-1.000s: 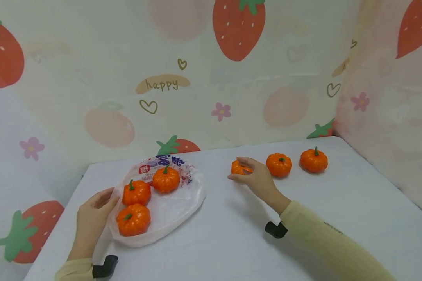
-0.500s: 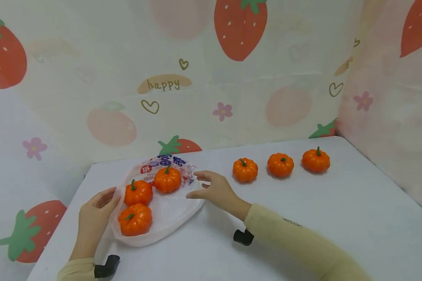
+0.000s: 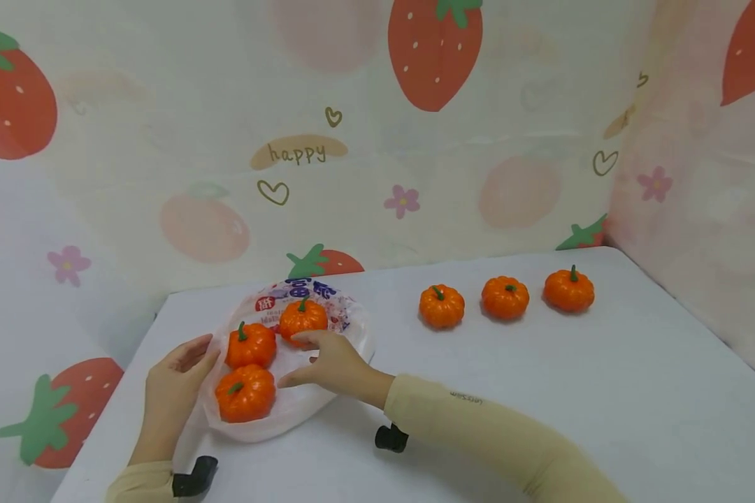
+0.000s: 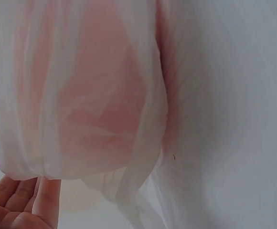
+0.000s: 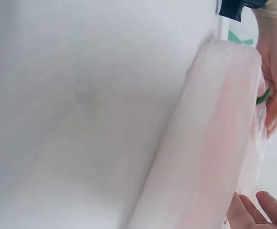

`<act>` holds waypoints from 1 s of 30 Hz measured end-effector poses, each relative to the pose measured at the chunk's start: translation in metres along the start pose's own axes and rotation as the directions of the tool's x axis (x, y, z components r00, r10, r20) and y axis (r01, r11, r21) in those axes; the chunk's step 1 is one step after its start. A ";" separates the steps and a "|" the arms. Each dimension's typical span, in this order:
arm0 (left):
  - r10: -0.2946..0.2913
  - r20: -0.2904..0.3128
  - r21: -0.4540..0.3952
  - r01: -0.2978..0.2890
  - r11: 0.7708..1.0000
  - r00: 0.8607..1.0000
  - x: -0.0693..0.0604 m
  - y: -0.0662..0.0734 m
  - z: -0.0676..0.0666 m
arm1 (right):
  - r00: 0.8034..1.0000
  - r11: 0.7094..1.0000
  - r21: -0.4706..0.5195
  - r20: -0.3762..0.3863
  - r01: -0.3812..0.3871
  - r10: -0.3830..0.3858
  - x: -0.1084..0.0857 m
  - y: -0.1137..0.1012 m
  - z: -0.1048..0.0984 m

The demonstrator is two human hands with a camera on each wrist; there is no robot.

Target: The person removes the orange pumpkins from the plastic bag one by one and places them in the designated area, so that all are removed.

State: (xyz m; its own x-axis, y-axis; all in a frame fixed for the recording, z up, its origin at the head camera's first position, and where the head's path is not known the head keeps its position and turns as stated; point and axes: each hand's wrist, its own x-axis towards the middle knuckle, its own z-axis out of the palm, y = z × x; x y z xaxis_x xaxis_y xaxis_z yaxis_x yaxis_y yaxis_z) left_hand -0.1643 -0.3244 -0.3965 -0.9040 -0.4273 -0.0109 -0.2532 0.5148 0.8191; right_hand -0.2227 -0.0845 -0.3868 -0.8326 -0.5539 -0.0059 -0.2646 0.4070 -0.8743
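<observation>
Three orange toy pumpkins with green stems sit in an opened white plastic bag (image 3: 292, 413): one at the back (image 3: 302, 316), one at the left (image 3: 250, 342) and one in front (image 3: 245, 395). My left hand (image 3: 175, 384) holds the bag's left rim between thumb and fingers; in the left wrist view the translucent bag (image 4: 105, 105) hides part of it. My right hand (image 3: 336, 363) is over the bag's right side, thumb and fingers spread apart near the pumpkins. It holds nothing. In the right wrist view, its fingers (image 5: 243, 214) show beside the bag.
Three more pumpkins stand in a row on the white table (image 3: 478, 391) at the back right: left (image 3: 442, 307), middle (image 3: 505, 299) and right (image 3: 569, 290). A strawberry-patterned cloth (image 3: 365, 154) hangs behind the table.
My right hand has left the leftmost pumpkin of the back row, which stays on the table, and moved left over the bag. My left hand has stayed at the bag's rim.
</observation>
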 end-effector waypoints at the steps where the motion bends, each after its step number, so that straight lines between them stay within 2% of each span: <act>1: 0.001 -0.001 0.000 -0.001 1.000 1.000 0.000 0.000 0.000 | 1.000 1.000 -0.003 0.009 0.000 0.000 0.001 -0.001 0.003; 7: 0.004 -0.004 0.006 -0.004 1.000 1.000 -0.001 0.000 -0.001 | 0.997 0.999 -0.040 0.067 -0.027 0.029 0.006 -0.008 0.020; 11: 0.001 -0.004 0.010 -0.001 1.000 1.000 0.000 -0.001 -0.002 | 0.995 0.999 -0.026 0.082 -0.048 0.050 0.009 -0.012 0.031; 20: -0.007 -0.002 -0.003 0.007 1.000 1.000 0.001 -0.002 0.000 | 0.988 0.990 -0.013 0.062 -0.143 0.143 0.017 -0.017 0.045; 30: -0.022 0.011 -0.003 0.022 1.000 1.000 0.003 -0.002 0.002 | 0.987 0.984 -0.109 0.056 -0.144 0.150 0.023 -0.018 0.057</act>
State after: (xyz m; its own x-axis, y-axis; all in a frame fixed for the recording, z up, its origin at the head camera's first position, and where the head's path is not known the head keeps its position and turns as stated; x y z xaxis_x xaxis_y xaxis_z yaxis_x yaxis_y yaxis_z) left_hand -0.1666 -0.3255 -0.3994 -0.9020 -0.4303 -0.0348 -0.2716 0.5030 0.8205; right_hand -0.2095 -0.1459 -0.3991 -0.8345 -0.5260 -0.1643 -0.1938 0.5593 -0.8060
